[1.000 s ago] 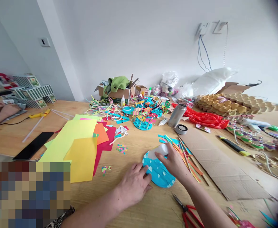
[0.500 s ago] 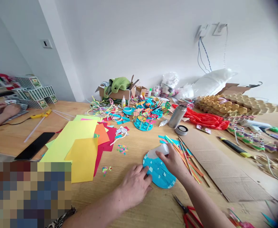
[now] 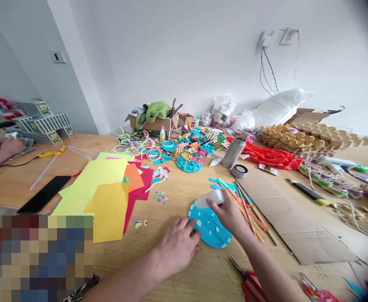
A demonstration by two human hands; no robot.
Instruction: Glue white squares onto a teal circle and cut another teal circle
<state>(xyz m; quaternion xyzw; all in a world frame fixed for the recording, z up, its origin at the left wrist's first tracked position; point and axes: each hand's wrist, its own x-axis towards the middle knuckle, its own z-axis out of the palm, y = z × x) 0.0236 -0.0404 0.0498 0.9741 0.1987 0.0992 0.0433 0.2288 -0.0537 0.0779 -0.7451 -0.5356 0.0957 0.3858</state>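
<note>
A blue oval disc (image 3: 213,230) lies on the table in front of me, dotted with small pale squares. A smooth white piece (image 3: 214,196) covers its far edge; I cannot tell whether it is paper or something thicker. My right hand (image 3: 226,208) reaches over the disc, thumb and fingers closed on the white piece. Flat at the disc's left edge lies my left hand (image 3: 180,241), its fingers stretched out and their tips touching the rim. Red-handled pliers or scissors (image 3: 247,277) lie below my right forearm. Coloured paper strips (image 3: 239,201) are beside my right hand.
Left are yellow paper sheets (image 3: 110,212) and a black phone (image 3: 45,194). Paper dots (image 3: 161,197) lie nearby. Right are cardboard (image 3: 292,218), a cutter (image 3: 308,192), a steel bottle (image 3: 234,153) and a tape roll (image 3: 239,170). A co-worker's hands (image 3: 9,147) are far left.
The whole view has shifted very slightly. Both hands, the disc and the white piece keep their places relative to one another.
</note>
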